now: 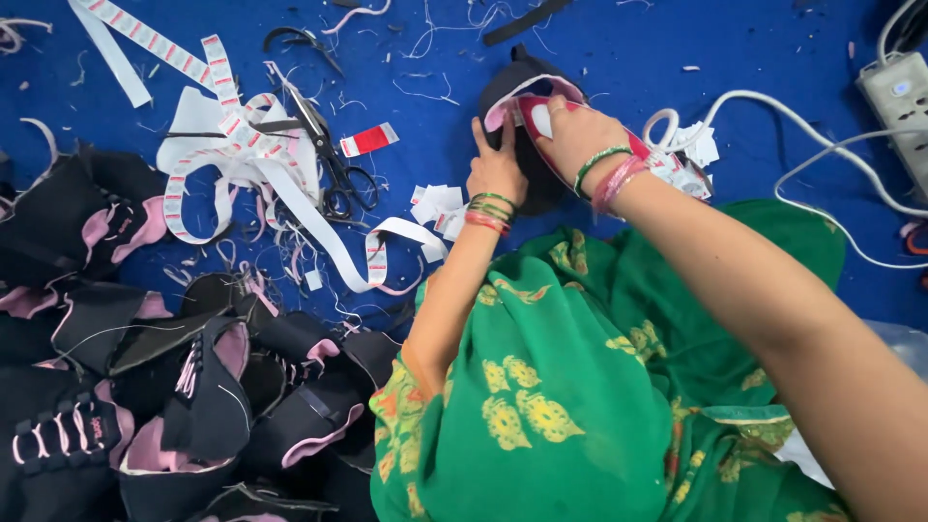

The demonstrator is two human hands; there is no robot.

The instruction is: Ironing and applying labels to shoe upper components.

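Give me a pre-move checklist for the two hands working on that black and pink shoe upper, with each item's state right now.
1. Left hand on the shoe upper: ok, its fingers press the black side.
2. Right hand on the upper: ok, it lies over the pink-lined opening.
3. Upper resting on the blue mat: ok.
4. Scissors free of both hands: ok, they lie apart among the label strips.
5. White cable away from the work: not ok, it loops right beside the right wrist.
6. What the right fingers pinch inside the upper: cannot tell, the hand hides it.
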